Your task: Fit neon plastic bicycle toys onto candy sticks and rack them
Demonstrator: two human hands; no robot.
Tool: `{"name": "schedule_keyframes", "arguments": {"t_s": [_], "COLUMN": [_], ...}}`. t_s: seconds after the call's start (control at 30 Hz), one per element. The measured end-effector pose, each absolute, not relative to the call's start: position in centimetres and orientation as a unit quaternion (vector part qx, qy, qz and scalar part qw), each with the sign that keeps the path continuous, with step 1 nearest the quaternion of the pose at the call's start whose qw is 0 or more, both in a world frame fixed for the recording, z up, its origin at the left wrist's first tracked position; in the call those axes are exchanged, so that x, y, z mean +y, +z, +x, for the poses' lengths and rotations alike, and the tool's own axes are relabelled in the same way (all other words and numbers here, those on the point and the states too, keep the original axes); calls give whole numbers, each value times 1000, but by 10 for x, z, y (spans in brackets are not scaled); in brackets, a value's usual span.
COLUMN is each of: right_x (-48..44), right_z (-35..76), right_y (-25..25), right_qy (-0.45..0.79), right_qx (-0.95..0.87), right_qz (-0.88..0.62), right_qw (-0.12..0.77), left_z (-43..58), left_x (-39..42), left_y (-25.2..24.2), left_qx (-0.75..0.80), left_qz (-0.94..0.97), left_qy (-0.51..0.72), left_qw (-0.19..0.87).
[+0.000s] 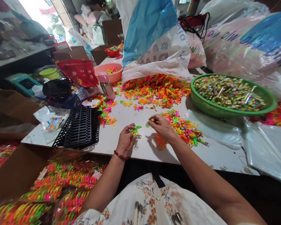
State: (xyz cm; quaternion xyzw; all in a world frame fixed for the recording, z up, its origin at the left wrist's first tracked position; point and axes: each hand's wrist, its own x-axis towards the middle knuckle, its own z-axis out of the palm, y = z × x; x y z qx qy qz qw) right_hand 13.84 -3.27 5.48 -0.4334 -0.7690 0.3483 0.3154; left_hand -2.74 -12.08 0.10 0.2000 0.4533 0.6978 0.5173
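My left hand [125,139] is closed in a pinch on a small green and yellow plastic toy piece [135,130] just above the white table [140,147]. A red bead bracelet sits on that wrist. My right hand [161,126] is closed on another small yellow-green piece [149,122], a little to the right of the first. Beside the right hand lies a pile of neon plastic pieces [184,128]. A larger heap of the same pieces [156,89] spills from a white and blue sack [154,40] further back.
A green basket [201,104] of small wrapped items stands at right. A black grid tray [78,126], pink-capped bottle [107,85], pink bowl [110,67] and red bag [81,71] are at left. Clear plastic bags [259,147] lie at right. Packed neon pieces [61,187] fill boxes near my lap.
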Motion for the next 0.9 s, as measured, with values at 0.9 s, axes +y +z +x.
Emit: {"name": "schedule_keyframes", "arguments": {"t_s": [0.9], "right_x": [-94], "right_z": [165], "right_y": [15], "right_qy": [399], "right_qx": [-745], "right_qz": [-431], "right_qw": [316], "left_z": [23], "left_x": [-121], "left_y": [-2], "left_qx": [513], "left_qz": [206], "left_qy": [649], "left_qw": [522]}}
